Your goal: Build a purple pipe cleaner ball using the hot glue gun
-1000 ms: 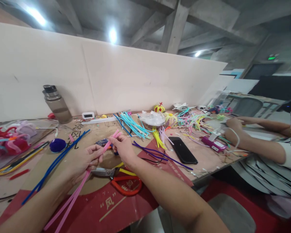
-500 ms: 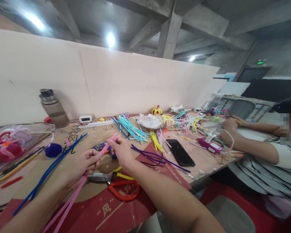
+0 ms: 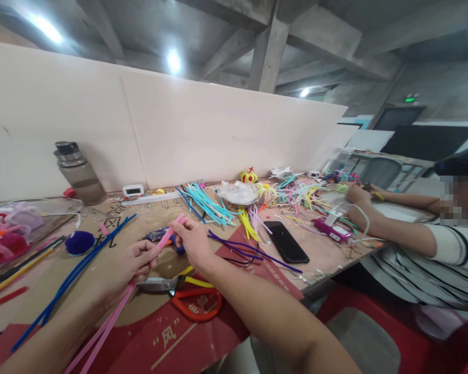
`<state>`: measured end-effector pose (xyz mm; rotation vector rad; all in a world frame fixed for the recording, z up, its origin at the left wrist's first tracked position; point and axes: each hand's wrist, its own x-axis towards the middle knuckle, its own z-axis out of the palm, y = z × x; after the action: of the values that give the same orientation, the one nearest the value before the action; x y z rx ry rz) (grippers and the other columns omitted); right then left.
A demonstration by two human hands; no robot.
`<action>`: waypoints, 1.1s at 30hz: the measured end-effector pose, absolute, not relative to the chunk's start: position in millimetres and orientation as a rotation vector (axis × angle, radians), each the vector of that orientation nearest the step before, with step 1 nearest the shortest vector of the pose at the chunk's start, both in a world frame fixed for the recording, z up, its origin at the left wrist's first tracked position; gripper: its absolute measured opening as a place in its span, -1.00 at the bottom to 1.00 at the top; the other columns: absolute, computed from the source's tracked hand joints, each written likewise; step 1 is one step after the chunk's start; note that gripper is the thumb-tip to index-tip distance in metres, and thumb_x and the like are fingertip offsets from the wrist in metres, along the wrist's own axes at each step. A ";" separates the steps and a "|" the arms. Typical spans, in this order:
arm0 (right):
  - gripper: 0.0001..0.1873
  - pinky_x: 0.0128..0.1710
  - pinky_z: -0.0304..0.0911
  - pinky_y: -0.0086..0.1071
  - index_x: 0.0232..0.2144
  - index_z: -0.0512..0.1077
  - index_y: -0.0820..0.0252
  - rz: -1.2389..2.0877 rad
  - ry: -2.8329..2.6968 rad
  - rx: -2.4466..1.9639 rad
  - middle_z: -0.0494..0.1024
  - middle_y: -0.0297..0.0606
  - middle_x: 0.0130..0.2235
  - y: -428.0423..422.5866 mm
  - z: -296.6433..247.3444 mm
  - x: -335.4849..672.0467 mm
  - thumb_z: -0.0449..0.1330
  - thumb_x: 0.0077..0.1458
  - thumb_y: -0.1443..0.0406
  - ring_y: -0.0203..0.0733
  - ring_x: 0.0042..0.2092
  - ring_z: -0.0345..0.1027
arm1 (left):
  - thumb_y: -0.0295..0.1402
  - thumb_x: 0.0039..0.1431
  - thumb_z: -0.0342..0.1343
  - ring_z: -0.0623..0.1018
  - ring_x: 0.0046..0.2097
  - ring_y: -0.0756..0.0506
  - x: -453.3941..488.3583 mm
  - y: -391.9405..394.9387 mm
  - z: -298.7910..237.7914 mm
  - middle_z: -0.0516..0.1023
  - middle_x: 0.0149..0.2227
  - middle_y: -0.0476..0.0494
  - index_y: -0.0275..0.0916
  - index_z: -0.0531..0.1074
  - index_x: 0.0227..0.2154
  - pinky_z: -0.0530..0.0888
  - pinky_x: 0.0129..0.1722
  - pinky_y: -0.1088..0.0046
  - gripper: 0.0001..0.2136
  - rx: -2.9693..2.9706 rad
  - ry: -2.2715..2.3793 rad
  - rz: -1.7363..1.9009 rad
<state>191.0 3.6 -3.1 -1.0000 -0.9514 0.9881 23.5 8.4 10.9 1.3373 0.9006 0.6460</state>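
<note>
Both of my hands grip a bundle of long pink pipe cleaners [image 3: 101, 332]. My left hand [image 3: 130, 265] is closed round the bundle near its upper part, and the long ends trail down towards me on the left. My right hand [image 3: 193, 241] pinches the top ends of the same bundle between thumb and fingers. Just under my hands lie red-handled scissors [image 3: 191, 298] on the table [image 3: 148, 218]. Long blue pipe cleaners [image 3: 74, 275] lie to the left of my left arm.
A water bottle [image 3: 78, 174] stands at the back left, with a purple pompom [image 3: 80, 242] nearer. A black phone [image 3: 286, 241], purple pipe cleaners [image 3: 253, 252] and heaps of coloured ones [image 3: 210, 205] lie to the right. Another person's arms [image 3: 393, 231] rest on the right end.
My hands keep hold of the pink bundle in the same pose. The view has drifted slightly, so everything sits a little further left and the person on the right shows more.
</note>
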 end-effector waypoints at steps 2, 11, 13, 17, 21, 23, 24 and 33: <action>-0.69 -0.62 -0.07 -0.48 -0.60 0.34 0.19 0.990 -0.963 -1.014 0.25 -0.51 -0.72 3.3 -2.2 191.5 0.24 -0.06 0.10 -0.43 -0.66 0.03 | -0.10 -0.05 0.28 0.04 -0.66 0.18 22.6 9.8 8.5 0.27 -0.62 0.08 -0.29 0.32 -0.55 -0.07 -0.68 0.61 -0.64 1.339 0.894 0.661; -0.70 -0.64 -0.08 -0.49 -0.61 0.34 0.19 0.974 -0.974 -1.020 0.25 -0.51 -0.72 2.9 0.3 193.2 0.25 -0.06 0.11 -0.43 -0.66 0.03 | -0.10 -0.10 0.32 0.05 -0.66 0.18 25.1 6.6 12.7 0.27 -0.62 0.10 -0.29 0.30 -0.54 -0.08 -0.67 0.61 -0.62 1.317 0.907 0.698; -0.71 -0.65 -0.08 -0.49 -0.60 0.35 0.19 0.987 -0.983 -1.006 0.25 -0.51 -0.72 4.0 0.4 193.8 0.25 -0.07 0.11 -0.42 -0.66 0.03 | -0.06 -0.09 0.30 0.05 -0.66 0.18 26.2 5.8 13.6 0.25 -0.63 0.11 -0.29 0.29 -0.54 -0.08 -0.66 0.61 -0.60 1.305 0.912 0.712; -0.71 -0.65 -0.07 -0.49 -0.56 0.38 0.21 0.992 -1.030 -1.025 0.25 -0.52 -0.71 5.5 -4.0 195.3 0.24 -0.06 0.10 -0.43 -0.66 0.02 | -0.04 -0.05 0.26 0.07 -0.66 0.17 27.6 0.8 11.6 0.27 -0.62 0.09 -0.28 0.27 -0.52 -0.08 -0.66 0.59 -0.60 1.358 0.953 0.688; -0.66 -0.62 -0.06 -0.49 -0.59 0.35 0.22 0.940 -1.036 -1.050 0.24 -0.51 -0.71 5.0 -10.6 196.6 0.25 -0.05 0.08 -0.44 -0.65 0.03 | -0.08 -0.03 0.24 0.05 -0.65 0.16 29.3 -8.2 10.9 0.25 -0.62 0.12 -0.27 0.27 -0.48 -0.06 -0.65 0.58 -0.64 1.334 0.879 0.701; -0.65 -0.62 -0.07 -0.49 -0.58 0.35 0.22 0.948 -1.030 -1.029 0.26 -0.50 -0.69 4.4 -11.8 197.3 0.25 -0.05 0.06 -0.44 -0.65 0.04 | -0.10 -0.02 0.23 0.03 -0.65 0.16 30.3 -11.6 12.3 0.25 -0.61 0.13 -0.26 0.26 -0.47 -0.08 -0.65 0.57 -0.65 1.302 0.863 0.710; -0.65 -0.61 -0.07 -0.49 -0.59 0.35 0.22 0.953 -1.032 -1.016 0.26 -0.49 -0.69 3.9 -11.7 197.5 0.26 -0.05 0.06 -0.45 -0.64 0.04 | -0.12 -0.03 0.23 0.03 -0.65 0.16 30.6 -12.9 13.0 0.26 -0.61 0.13 -0.26 0.25 -0.47 -0.08 -0.65 0.57 -0.66 1.291 0.855 0.724; -0.59 -0.63 -0.08 -0.50 -0.57 0.38 0.24 0.963 -0.977 -1.009 0.26 -0.49 -0.68 0.1 -10.8 198.1 0.35 -0.17 0.01 -0.46 -0.64 0.05 | -0.18 -0.01 0.20 0.08 -0.66 0.16 31.8 -19.3 8.6 0.31 -0.60 0.09 -0.26 0.27 -0.47 -0.05 -0.65 0.56 -0.72 1.265 0.826 0.764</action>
<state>198.1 0.1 -10.8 -1.0093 -0.9770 0.9633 31.8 -19.3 8.6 1.2648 0.8258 0.7640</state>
